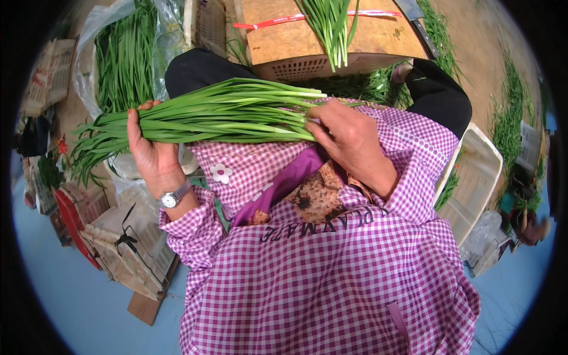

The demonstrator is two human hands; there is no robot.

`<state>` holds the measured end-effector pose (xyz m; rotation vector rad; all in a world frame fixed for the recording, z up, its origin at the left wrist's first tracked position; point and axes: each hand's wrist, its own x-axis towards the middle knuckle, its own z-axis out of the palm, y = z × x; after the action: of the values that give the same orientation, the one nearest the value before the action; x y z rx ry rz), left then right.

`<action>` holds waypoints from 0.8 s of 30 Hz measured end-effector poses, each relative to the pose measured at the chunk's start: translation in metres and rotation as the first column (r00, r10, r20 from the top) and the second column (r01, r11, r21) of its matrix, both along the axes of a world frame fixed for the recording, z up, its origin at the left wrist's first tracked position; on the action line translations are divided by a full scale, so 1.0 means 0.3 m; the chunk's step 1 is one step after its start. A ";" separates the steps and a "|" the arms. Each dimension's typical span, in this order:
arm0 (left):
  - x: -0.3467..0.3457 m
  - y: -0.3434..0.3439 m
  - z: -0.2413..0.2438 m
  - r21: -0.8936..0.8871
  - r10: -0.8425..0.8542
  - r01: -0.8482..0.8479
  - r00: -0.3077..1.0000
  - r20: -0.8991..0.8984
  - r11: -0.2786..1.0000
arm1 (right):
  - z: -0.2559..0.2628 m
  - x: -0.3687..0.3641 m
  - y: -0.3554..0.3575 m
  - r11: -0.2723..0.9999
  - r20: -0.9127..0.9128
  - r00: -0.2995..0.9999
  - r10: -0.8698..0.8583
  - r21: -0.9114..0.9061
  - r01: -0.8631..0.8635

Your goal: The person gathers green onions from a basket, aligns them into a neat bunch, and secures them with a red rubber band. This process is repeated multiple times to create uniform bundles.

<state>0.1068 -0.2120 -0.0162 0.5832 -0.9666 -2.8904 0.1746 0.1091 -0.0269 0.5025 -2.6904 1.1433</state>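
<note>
A bunch of long green garlic chives [222,113] lies level above my lap. My left hand [155,153], with a wristwatch, holds it near its leafy end, thumb in front. At the pale stem ends, the bent fingers of my right hand [346,135] pinch some stems. In front of me a wooden board [275,42] rests on a perforated plastic crate [293,69]. A red strip of tape [284,20] runs across the board, and a smaller bunch of chives [333,31] lies over it. A knife [419,31] with a black handle lies at the board's right edge.
At the left, a plastic-lined crate [95,80] holds more chives [126,62]. A white crate [481,177] with some greens stands at the right. Loose greens [508,115] lie on the floor at the right. Stacked crates [120,248] stand at the lower left.
</note>
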 end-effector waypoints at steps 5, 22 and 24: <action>-0.003 -0.006 -0.006 -0.006 0.000 0.000 1.000 -0.015 1.000 | -0.016 -0.007 -0.030 0.989 -0.051 0.998 0.031 0.143 -0.023; 0.000 -0.030 -0.020 0.010 0.037 -0.038 0.997 0.063 0.999 | 0.071 0.180 0.471 0.773 0.422 0.722 -0.548 -0.075 0.630; -0.007 -0.026 -0.007 -0.002 0.029 -0.029 0.998 0.059 1.000 | 0.042 0.150 0.305 0.921 0.412 0.870 -0.270 -0.152 0.358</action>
<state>0.1047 -0.2199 -0.0182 0.6800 -0.9580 -2.8621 0.2196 0.2007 -0.0142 -0.2233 -2.7500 1.5465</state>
